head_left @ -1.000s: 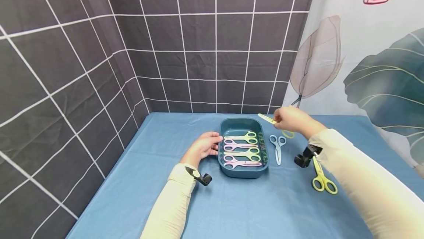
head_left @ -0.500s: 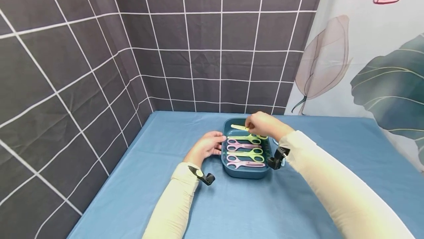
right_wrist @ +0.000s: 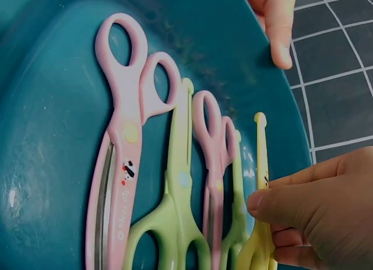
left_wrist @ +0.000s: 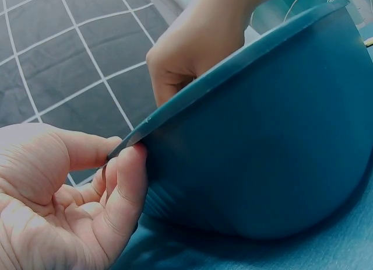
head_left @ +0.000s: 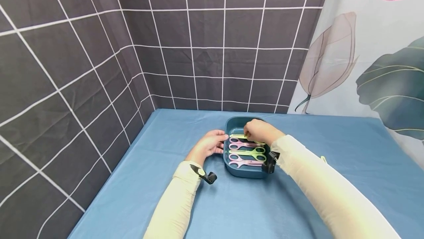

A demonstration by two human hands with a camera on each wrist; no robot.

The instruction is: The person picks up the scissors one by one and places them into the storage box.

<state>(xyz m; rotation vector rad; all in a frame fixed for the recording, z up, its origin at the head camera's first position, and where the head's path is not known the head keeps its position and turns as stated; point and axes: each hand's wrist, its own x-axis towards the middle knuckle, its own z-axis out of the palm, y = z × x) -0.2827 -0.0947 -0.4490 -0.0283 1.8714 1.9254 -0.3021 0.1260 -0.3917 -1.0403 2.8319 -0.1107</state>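
Note:
My left hand point(head_left: 209, 144) pinches the left rim of a dark blue tub point(left_wrist: 262, 136) between thumb and fingers. Inside the tub, my right hand point(head_left: 263, 131) holds yellow scissors point(right_wrist: 261, 153) near its far end, blade tip pointing left. Nearer to me in the tub lie pink scissors point(right_wrist: 119, 159), green scissors point(right_wrist: 179, 171), a second pink pair point(right_wrist: 213, 153) and another green pair point(right_wrist: 238, 206), side by side with ends alternating. The right hand covers part of the yellow scissors in the head view.
Right of the tub, a small yellow tip point(head_left: 323, 159) shows past the right sleeve point(head_left: 318, 180). A blue cloth point(head_left: 225, 209) covers the table. Dark grid-patterned curtain point(head_left: 205, 62) stands behind and at the left, with a leaf-print curtain point(head_left: 334, 84) at the right.
My right hand has carried the yellow scissors left from beside the tub and lowered them into it. My left hand keeps its grip on the rim. The head view has shifted slightly.

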